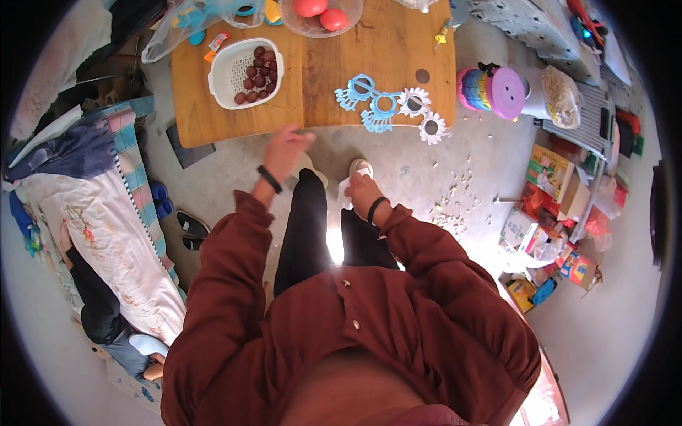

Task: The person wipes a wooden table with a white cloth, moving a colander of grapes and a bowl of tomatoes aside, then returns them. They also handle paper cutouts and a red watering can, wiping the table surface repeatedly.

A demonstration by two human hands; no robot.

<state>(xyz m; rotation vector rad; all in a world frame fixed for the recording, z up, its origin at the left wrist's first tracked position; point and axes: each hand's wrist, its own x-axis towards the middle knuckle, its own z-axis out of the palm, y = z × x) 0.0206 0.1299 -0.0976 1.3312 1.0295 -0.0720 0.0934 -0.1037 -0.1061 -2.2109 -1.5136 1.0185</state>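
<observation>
My left hand (287, 152), blurred and with fingers apart, is just in front of the near edge of the wooden table (330, 69). Nothing shows in it. A white tissue or cloth (344, 194) is held in my right hand (366, 196), above my right leg. On the table, nearest my left hand, stands a white plastic basket (217, 74) with several dark red round fruits (259, 81), which look like grapes. Light blue novelty glasses (384, 103) and white flower-shaped glasses (432, 127) lie along the table's front edge, farther right.
A clear bowl (298, 27) with red fruits (334, 19) and a plastic bag (213, 16) are at the table's back. A rainbow-coloured stool (503, 91) stands right of it. Pale debris (453, 207) litters the floor. A person (98, 298) lies on the bed (106, 213) at left.
</observation>
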